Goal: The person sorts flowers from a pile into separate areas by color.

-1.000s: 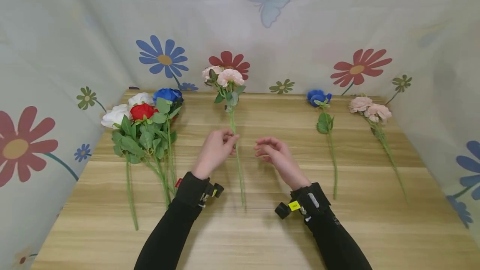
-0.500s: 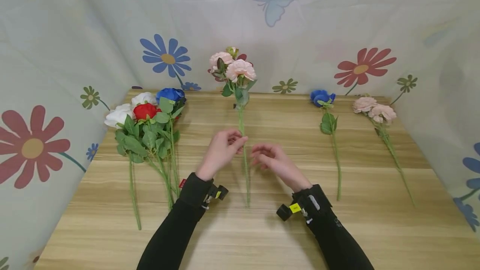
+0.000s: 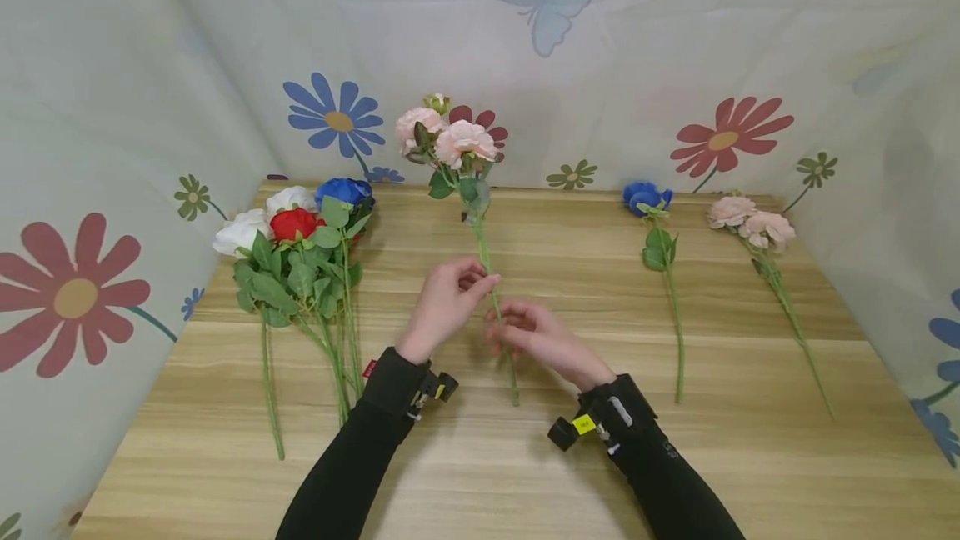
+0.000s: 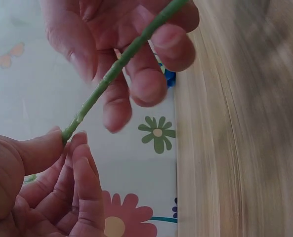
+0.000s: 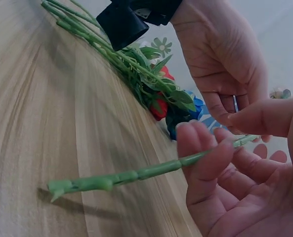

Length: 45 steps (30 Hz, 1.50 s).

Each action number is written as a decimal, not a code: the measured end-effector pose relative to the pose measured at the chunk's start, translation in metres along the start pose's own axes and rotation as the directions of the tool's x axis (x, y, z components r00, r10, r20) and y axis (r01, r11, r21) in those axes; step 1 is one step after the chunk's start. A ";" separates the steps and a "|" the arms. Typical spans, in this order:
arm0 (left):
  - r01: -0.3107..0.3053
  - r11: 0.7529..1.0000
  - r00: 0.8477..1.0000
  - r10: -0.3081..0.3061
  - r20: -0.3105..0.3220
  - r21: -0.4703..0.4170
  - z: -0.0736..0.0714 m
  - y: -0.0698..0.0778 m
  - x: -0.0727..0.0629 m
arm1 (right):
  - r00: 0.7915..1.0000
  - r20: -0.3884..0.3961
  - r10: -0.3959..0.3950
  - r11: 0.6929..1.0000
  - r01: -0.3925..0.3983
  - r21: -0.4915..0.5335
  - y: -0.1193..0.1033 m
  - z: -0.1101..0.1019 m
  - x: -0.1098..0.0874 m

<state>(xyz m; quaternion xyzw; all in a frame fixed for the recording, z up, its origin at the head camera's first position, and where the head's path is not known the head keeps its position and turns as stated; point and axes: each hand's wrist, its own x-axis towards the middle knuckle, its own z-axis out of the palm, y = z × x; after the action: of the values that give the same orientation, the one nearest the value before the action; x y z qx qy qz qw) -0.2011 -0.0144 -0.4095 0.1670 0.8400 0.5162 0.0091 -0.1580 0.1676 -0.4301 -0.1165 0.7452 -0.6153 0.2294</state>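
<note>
Upright in the middle of the head view is a pink artificial flower (image 3: 462, 142) with two full blooms and a small bud on one long green stem. My left hand (image 3: 442, 302) pinches this stem between thumb and fingertips about halfway down. Just below it, my right hand (image 3: 543, 340) has its loosely bent fingers beside the stem, overlapping it. In the left wrist view the right thumb stands apart from the stem (image 4: 109, 76). The lower stem end (image 5: 146, 171) projects past the right fingers, over the wooden table, in the right wrist view.
To the left lies a bunch of white, red and blue roses (image 3: 294, 225) with leafy stems. A single blue rose (image 3: 645, 197) and another pink flower (image 3: 765, 226) lie to the right on the wooden table (image 3: 480, 473). Floral-printed cloth (image 3: 622, 40) hangs behind.
The pink flower has risen, and its stem now leans with the blooms to the left. My right hand has moved left and down to the lower stem.
</note>
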 end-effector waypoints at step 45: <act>-0.079 0.916 0.997 0.072 0.033 0.394 0.008 -0.009 -0.012 | 0.990 -0.124 -0.065 0.997 0.059 -0.049 0.026 -0.052 -0.031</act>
<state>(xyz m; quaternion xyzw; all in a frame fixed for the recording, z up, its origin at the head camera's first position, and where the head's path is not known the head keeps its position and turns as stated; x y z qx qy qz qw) -0.1908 -0.0149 -0.4230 0.2023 0.9196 0.3347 -0.0370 -0.1531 0.2321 -0.4420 -0.1058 0.7677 -0.6113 0.1604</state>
